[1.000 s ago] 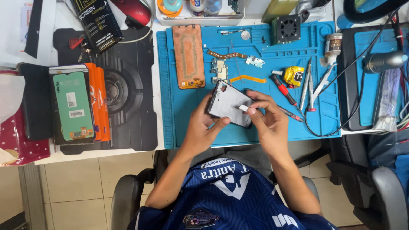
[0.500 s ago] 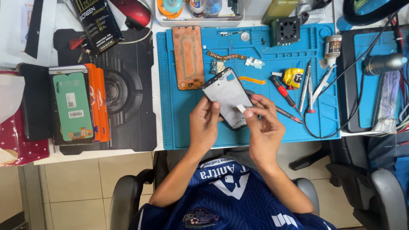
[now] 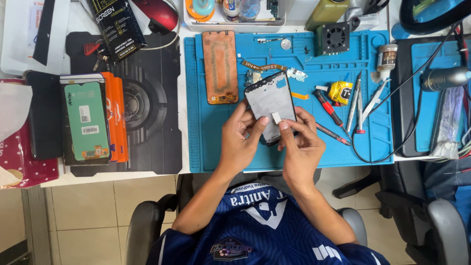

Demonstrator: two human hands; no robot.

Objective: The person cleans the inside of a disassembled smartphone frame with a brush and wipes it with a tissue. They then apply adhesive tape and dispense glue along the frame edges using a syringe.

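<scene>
Blue mat [image 3: 221,147], centre frame: left hand [image 3: 240,142] grips phone frame [image 3: 271,105]; right hand [image 3: 299,147] pinches small white tab [image 3: 276,118]. Peel slowly, frame steady.

A phone repair workshop: blue repair mat [image 3: 216,142] under the grip, screwdrivers [image 3: 329,109], tweezers [image 3: 354,103], spare screens [image 3: 88,120] alongside.

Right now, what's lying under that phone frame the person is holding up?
Under the phone frame lies the blue work mat. An orange ribbon strip and small parts peek out beside it. Whatever sits directly beneath is covered by the frame, the left hand and the right hand.
</scene>
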